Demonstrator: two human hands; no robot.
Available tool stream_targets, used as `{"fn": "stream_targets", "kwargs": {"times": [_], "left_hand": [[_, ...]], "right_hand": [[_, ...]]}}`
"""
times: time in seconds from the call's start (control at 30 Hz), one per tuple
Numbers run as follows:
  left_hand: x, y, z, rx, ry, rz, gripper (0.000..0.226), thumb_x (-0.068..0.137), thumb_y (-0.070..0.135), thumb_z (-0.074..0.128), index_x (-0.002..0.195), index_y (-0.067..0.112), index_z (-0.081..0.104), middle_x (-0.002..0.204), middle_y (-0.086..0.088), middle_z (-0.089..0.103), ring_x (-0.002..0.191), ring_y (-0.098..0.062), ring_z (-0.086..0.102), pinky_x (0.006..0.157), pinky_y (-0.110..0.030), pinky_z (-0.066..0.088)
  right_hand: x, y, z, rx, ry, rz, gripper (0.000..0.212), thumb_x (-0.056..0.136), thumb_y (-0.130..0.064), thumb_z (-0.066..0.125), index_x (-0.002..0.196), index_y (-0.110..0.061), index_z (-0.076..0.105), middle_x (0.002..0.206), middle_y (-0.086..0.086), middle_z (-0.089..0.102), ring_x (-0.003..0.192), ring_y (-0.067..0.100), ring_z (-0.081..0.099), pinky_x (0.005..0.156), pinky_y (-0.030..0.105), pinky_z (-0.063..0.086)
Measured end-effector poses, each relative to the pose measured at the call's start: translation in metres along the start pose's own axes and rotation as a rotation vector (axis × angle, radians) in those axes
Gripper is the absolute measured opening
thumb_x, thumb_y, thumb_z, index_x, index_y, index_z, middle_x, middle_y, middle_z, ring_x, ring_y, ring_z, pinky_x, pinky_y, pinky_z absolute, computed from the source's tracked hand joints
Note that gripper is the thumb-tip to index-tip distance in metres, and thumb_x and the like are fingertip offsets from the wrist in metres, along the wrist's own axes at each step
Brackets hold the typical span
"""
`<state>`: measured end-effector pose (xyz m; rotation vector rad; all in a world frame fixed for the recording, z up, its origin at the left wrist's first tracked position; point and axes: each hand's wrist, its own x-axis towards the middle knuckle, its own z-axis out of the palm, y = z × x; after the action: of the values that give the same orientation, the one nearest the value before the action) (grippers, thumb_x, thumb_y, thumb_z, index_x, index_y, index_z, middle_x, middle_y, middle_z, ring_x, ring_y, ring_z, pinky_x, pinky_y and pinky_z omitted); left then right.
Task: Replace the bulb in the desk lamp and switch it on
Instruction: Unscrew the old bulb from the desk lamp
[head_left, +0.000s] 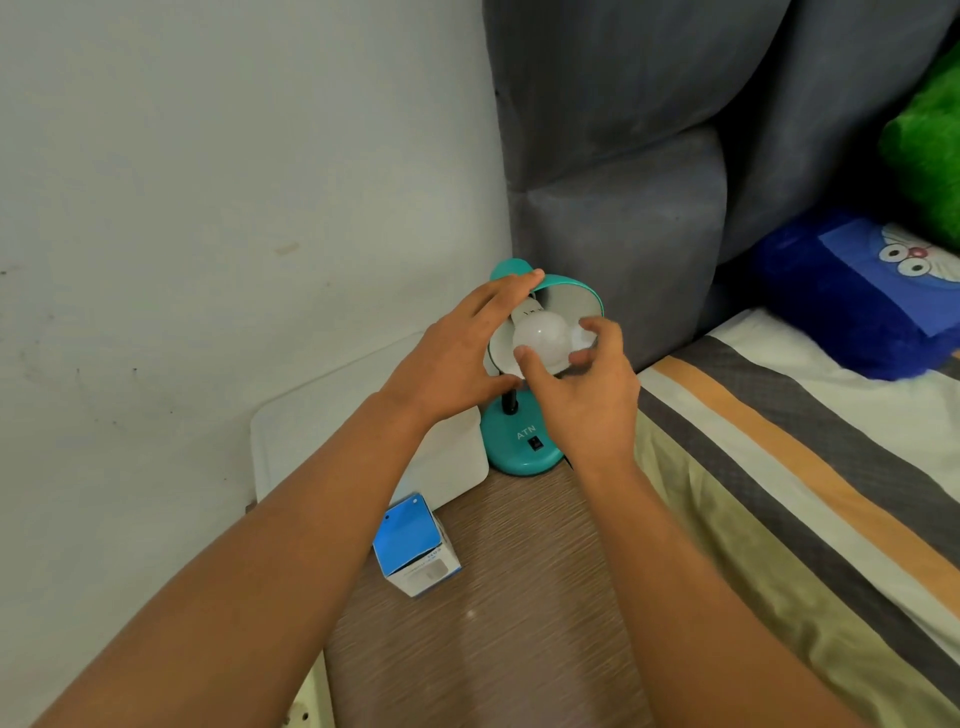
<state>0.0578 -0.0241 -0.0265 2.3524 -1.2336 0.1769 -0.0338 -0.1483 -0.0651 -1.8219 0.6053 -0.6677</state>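
Now right hand (582, 384) pinches bulb (540, 338); left hand (462, 353) steadies shade (576, 291).

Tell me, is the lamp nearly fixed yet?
Partly. A bulb sits in the lamp shade, unlit. The left hand steadies the shade while the right hand has its fingertips on the bulb; I can't tell which way it's turning. The bulb box waits on the table. The switch is untouched.

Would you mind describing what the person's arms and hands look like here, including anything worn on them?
Both forearms are bare to the bottom edge of the picture, so no sleeves show. The left hand and the right hand wear no gloves, and I can see no rings, watch, bracelet or markings on either wrist. The fingernails look short and unpainted, though the right hand's fingers are slightly blurred.
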Motion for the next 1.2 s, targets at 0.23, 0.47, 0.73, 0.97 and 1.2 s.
{"fn": "stream_targets", "kwargs": {"times": [0.23,0.47,0.73,0.97,1.2], "left_hand": [[0.0002,-0.0008,0.0015,-0.001,0.009,-0.002,0.095,0.08,0.037,0.081,0.154,0.034,0.021,0.155,0.003,0.036,0.136,-0.015,0.044,0.109,-0.033,0.043],[0.0004,-0.0006,0.0034,0.014,0.016,0.009,0.094,0.081,0.037,0.08,0.153,0.034,0.021,0.155,0.002,0.037,0.135,-0.016,0.046,0.107,-0.032,0.044],[-0.0007,-0.0009,0.0031,0.006,0.009,0.005,0.096,0.08,0.035,0.081,0.153,0.036,0.02,0.155,0.003,0.036,0.138,-0.015,0.043,0.111,-0.034,0.042],[0.0004,-0.0008,0.0052,0.022,0.015,0.004,0.094,0.081,0.038,0.08,0.152,0.037,0.019,0.156,0.003,0.036,0.138,-0.016,0.043,0.107,-0.028,0.039],[-0.0007,-0.0024,0.0045,0.011,0.006,0.002,0.097,0.08,0.035,0.082,0.154,0.037,0.02,0.156,0.003,0.036,0.138,-0.015,0.042,0.11,-0.033,0.041]], "right_hand": [[0.0068,-0.0071,-0.001,0.03,-0.017,0.021,0.057,0.075,-0.049,0.079,0.123,-0.025,0.06,0.101,-0.002,0.065,0.085,0.009,0.063,0.067,0.009,0.043],[0.0012,-0.0046,0.0018,0.025,-0.004,0.012,0.057,0.078,-0.055,0.071,0.126,-0.034,0.051,0.111,-0.002,0.058,0.099,0.017,0.062,0.082,0.031,0.054],[0.004,-0.0083,-0.0026,-0.006,0.001,-0.046,0.057,0.075,-0.043,0.08,0.126,-0.029,0.059,0.108,-0.004,0.058,0.091,0.012,0.062,0.075,0.019,0.049],[-0.0025,-0.006,-0.0009,0.045,0.018,0.083,0.06,0.08,-0.063,0.064,0.129,-0.028,0.053,0.098,-0.003,0.066,0.089,0.011,0.064,0.082,0.033,0.056],[0.0016,-0.007,-0.0013,0.006,-0.018,-0.018,0.061,0.072,-0.04,0.083,0.125,-0.031,0.053,0.113,-0.002,0.053,0.092,0.012,0.059,0.07,0.012,0.044]]}}
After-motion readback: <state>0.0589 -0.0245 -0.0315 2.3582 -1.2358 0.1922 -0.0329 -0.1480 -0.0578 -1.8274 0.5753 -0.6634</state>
